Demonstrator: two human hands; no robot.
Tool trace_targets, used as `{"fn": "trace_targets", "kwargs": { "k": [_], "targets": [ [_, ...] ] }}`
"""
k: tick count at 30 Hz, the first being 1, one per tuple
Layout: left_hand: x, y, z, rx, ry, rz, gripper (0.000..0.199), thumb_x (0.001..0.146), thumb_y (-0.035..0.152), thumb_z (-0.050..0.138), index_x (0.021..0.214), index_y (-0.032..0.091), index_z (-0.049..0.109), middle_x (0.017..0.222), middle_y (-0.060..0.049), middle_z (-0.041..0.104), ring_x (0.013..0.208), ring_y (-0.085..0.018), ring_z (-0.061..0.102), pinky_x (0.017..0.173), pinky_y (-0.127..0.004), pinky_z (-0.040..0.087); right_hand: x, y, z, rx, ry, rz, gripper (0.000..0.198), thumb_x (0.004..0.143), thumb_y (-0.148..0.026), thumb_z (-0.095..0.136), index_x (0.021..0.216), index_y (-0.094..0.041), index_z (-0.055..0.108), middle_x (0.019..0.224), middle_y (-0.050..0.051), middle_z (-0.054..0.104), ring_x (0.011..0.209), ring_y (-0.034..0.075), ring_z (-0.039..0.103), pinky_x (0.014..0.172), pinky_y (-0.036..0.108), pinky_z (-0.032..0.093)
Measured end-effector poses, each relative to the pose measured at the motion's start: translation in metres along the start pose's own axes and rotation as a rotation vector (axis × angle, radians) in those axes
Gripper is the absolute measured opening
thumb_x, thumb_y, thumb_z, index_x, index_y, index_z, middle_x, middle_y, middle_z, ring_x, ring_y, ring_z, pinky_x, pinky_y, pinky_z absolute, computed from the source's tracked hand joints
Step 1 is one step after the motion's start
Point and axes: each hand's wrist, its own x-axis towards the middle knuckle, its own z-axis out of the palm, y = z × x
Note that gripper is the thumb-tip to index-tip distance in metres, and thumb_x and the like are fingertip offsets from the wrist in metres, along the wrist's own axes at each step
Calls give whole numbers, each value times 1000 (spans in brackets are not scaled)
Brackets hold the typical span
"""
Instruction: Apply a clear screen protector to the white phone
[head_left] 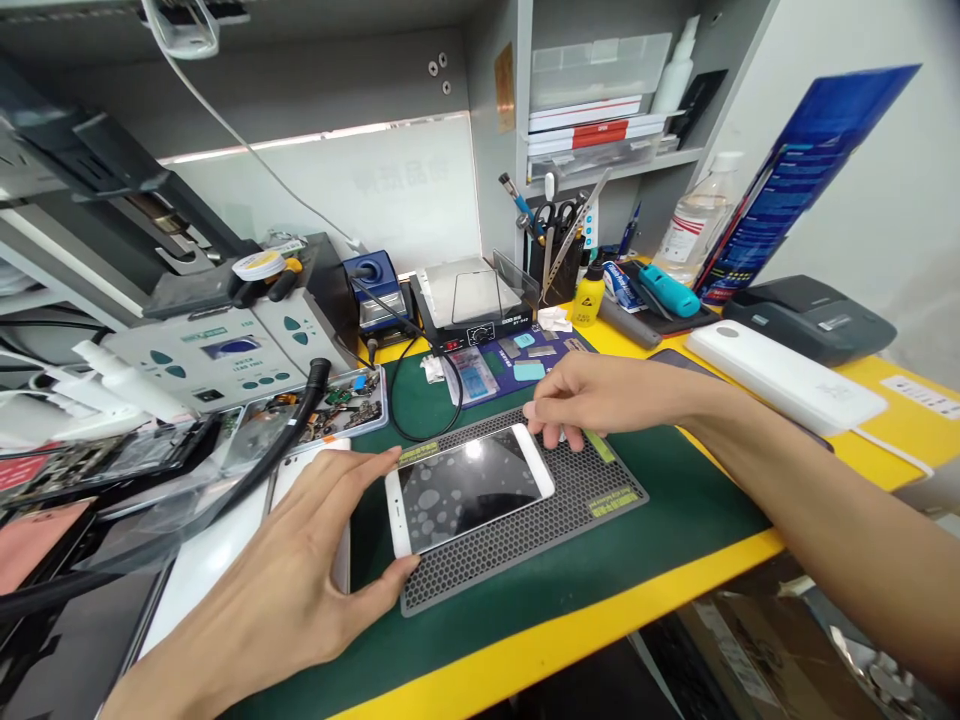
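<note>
A white-framed smartphone (472, 490) lies screen up on a grey honeycomb-patterned mat (581, 488). Pale round bubble-like patches spot the left half of its dark screen. My left hand (307, 550) grips the phone's left end, thumb on the near edge and fingers at the far edge. At the far right corner of the phone, my right hand (574, 395) is closed, with thumb and index finger pinched together. Whatever may be between those fingertips is too small to make out.
Behind the mat stand a hot plate (480, 330) and a blue soldering iron stand (375, 290). A tray of small parts (349, 405) and a black hose (300, 410) are on the left. To the right lie a white power bank (787, 375) and a yellow bottle (589, 298).
</note>
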Motion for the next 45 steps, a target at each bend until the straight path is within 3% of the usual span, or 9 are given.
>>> {"fn": "trace_targets", "kwargs": {
  "k": [12, 32, 45],
  "targets": [
    [0, 2, -1, -15, -16, -29, 66, 89, 43, 66, 148, 28, 39, 132, -9, 57, 122, -33, 58, 98, -47, 55, 0, -1, -2, 19, -53, 14, 21, 91, -31, 57, 92, -16, 73, 94, 8, 79, 72, 18, 73, 55, 24, 49],
    [-4, 3, 2, -3, 5, -25, 70, 91, 41, 63, 153, 29, 31, 138, -10, 49, 132, -33, 49, 107, -51, 48, -5, -1, -6, -11, -73, -19, 13, 86, -23, 60, 92, -17, 70, 92, 6, 78, 72, 18, 72, 56, 24, 50],
    [-4, 2, 2, -1, -29, -46, 70, 92, 44, 62, 152, 31, 31, 141, -10, 48, 134, -33, 48, 109, -50, 46, -6, 3, -8, -26, -157, -90, 15, 91, -29, 61, 93, -17, 69, 93, 5, 76, 77, 18, 72, 62, 25, 53]
  ]
}}
